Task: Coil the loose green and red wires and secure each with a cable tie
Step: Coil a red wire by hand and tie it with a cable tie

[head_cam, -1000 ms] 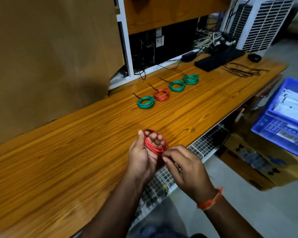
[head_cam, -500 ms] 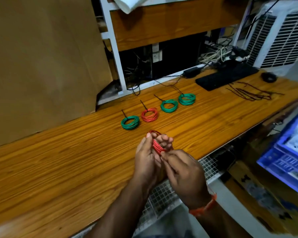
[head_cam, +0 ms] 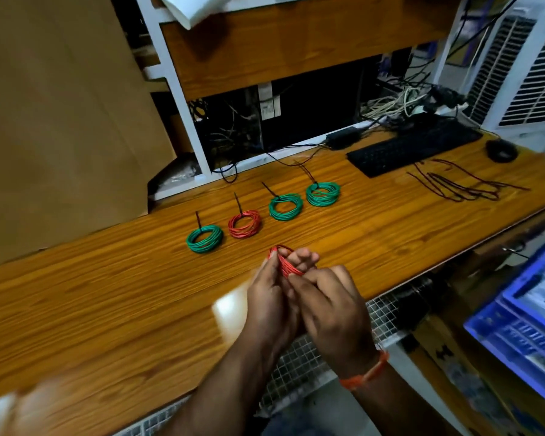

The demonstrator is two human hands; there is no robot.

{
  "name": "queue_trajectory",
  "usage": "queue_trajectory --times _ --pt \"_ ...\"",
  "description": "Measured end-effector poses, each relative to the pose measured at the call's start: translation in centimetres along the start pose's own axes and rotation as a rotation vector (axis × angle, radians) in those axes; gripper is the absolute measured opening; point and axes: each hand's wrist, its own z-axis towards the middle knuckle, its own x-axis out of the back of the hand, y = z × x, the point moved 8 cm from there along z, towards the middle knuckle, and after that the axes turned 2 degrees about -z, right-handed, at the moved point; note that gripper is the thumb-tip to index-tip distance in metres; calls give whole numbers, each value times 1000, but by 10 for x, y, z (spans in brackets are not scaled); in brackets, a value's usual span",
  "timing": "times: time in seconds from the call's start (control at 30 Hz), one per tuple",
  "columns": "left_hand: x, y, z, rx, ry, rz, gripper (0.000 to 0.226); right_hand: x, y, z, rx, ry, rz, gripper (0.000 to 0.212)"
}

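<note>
A coil of red wire point(head_cam: 284, 263) is wound round the fingers of my left hand point(head_cam: 272, 297), just above the wooden table's point(head_cam: 107, 309) front edge. My right hand point(head_cam: 329, 306) pinches the coil's near side with thumb and forefinger. Further back lie several tied coils in a row, each with a black cable tie sticking up: a green coil point(head_cam: 204, 239), a red coil point(head_cam: 244, 224), a second green coil point(head_cam: 285, 207) and a third green coil point(head_cam: 323, 193).
Loose dark wires point(head_cam: 463, 187) lie at the right near a black keyboard point(head_cam: 414, 146) and a mouse point(head_cam: 501, 150). A brown board point(head_cam: 60, 121) stands at the left. A blue crate point(head_cam: 529, 322) sits below the table's right edge.
The view has tilted up and drawn closer; the hands stay together on the red coil, nearer the row of tied coils than a second ago.
</note>
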Motion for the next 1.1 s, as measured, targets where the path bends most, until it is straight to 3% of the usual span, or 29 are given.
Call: queue_trajectory --times 0.13,0.23,0.3,0.43,0.57,0.7,0.77,0.83,0.9,0.97,1.03,1.1 --pt "-4 -6 22 63 -6 -25 28 -16 21 9 -22 38 -85 15" --pt "-4 -6 49 35 -32 26 10 -36 44 18 -132 -6 -32 26" --pt "-5 -8 70 33 -69 34 10 -45 61 26 -186 -60 45 34" --pt "-16 -5 105 -32 -190 222 26 -37 67 46 -59 -33 54 9" --pt "-26 -1 125 10 -254 304 24 -27 114 52 -389 103 177 12" --pt "-34 -15 134 172 -290 242 25 -64 176 47 -740 -240 441 41" --pt "-44 -25 139 238 -296 228 26 -84 186 47 -750 -405 576 49" --pt "-49 -35 151 259 -233 280 26 -92 195 52 -667 -406 535 40" --pt "-44 -44 170 180 -74 451 30 -94 209 54 -608 -325 395 39" --pt "-44 -46 184 -47 47 737 36 -95 230 51 -619 -265 287 42" --pt "-59 -57 190 -281 51 953 36 -89 257 45 -679 -226 248 40" --pt "-72 -82 200 -337 -7 962 27 -83 290 38 -774 -204 244 46"
